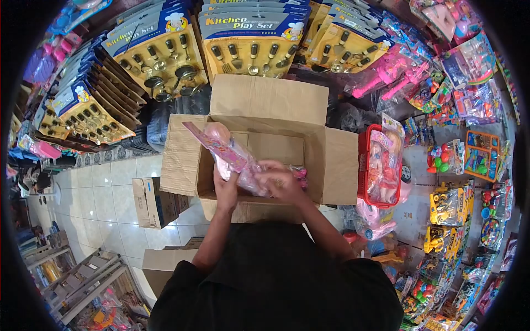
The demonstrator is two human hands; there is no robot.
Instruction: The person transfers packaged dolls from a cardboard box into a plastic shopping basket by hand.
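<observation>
Both hands grip a bagged doll (pixel 232 154) above the open cardboard box (pixel 265 160). The left hand (pixel 226 190) closes around the lower part of the bag from beneath, supporting its weight. The right hand (pixel 281 181) wraps over the bag's lower end, steadying it. The doll tilts up and away from the hands, its head toward the far left flap, so it stays clear of the box walls. Right of the right hand stands a red basket (pixel 362 165) holding similar dolls. Beyond the box, kitchen play sets (pixel 251 47) lie stacked.

Free room inside open carton (pixel 276 146); red basket (pixel 364 165) close alongside.
</observation>
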